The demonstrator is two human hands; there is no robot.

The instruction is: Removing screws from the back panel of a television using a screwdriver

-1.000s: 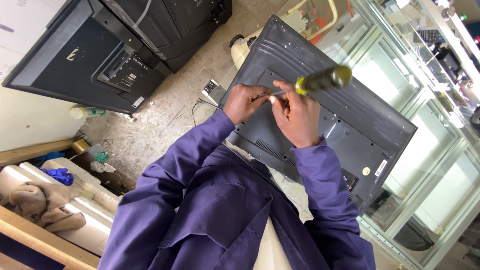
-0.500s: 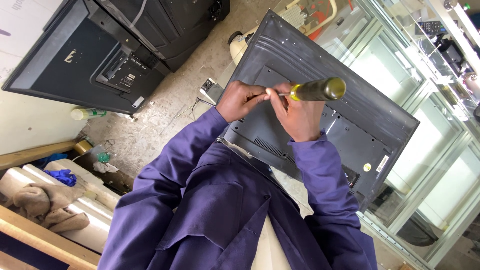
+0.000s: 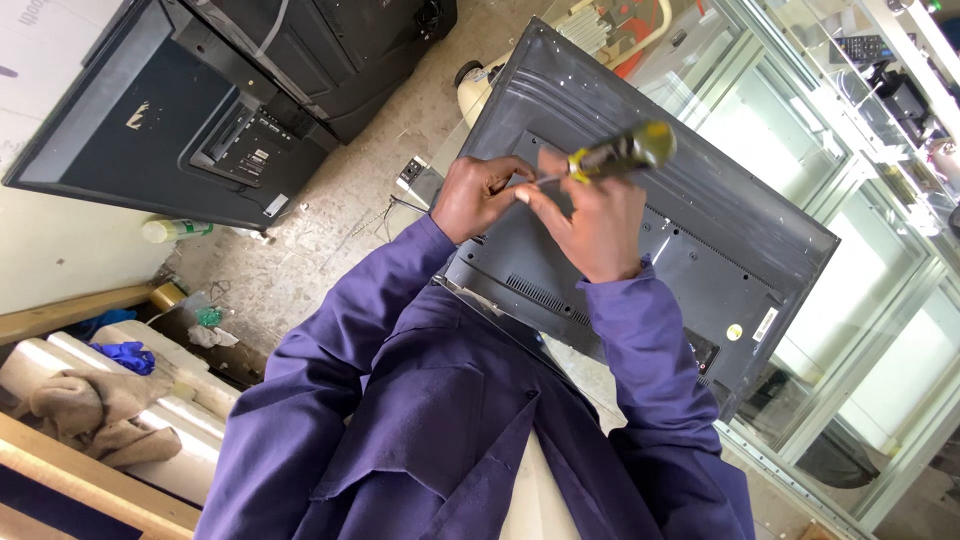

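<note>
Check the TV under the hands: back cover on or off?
On. The grey back cover spans the whole set; no internals show. The right hand holds a screwdriver over it beside the left hand.

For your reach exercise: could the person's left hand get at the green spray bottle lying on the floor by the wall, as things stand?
Probably not: the left hand is up on the television back panel beside the screwdriver, while the spray bottle lies well off on the floor.

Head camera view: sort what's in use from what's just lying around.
In use: left hand, right hand, yellow-handled screwdriver, grey television back panel.
Lying about: black televisions, spray can, blue rag, beige cloth.
</note>
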